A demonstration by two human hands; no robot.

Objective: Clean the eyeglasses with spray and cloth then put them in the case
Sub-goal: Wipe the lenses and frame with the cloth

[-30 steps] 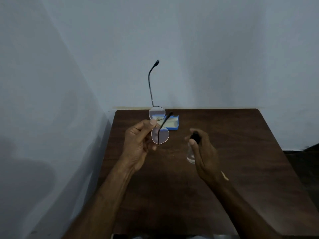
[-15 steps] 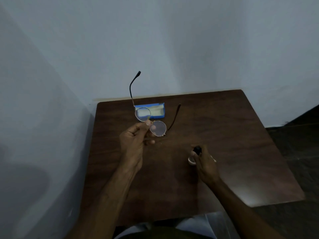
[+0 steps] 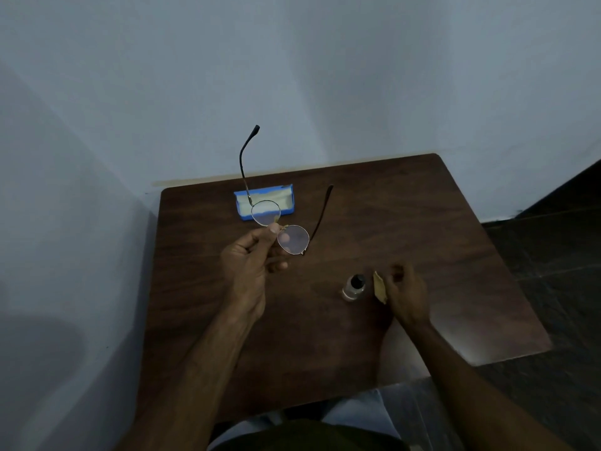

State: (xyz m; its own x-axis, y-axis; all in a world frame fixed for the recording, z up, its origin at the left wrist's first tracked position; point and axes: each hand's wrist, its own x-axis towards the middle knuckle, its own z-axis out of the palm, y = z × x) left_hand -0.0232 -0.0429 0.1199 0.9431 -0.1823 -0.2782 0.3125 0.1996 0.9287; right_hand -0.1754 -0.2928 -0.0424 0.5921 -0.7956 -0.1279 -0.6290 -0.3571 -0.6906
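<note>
While your left hand point(image 3: 252, 271) is raised over the dark brown wooden table point(image 3: 439, 222), its thumb and fingers are pinched shut on the bridge of the thin, gold-rimmed round eyeglasses point(image 3: 281, 227), with the other fingers curled loosely below. You have the eyeglasses off the table, both temples unfolded: one rises up and away from your hand toward the pale wall point(image 3: 292, 76), the other slants out beyond your fingertips over the tabletop. One lens sits just above your thumb tip, the other just to the thumb's right.

Beyond that hand, partly seen through the upper lens, the open blue rectangular eyeglass case point(image 3: 265, 201) lies on the table near its far edge, with a pale lining showing inside.

Your right hand point(image 3: 405, 292) is low at the table, fingers curled closed around a small tan folded cloth point(image 3: 379, 287), which sticks out from the thumb side of your fist. Just to the left of that hand, close to the cloth but not touching it, the small clear spray bottle with a black cap point(image 3: 354, 286) stands upright on the table, free of both hands.
</note>
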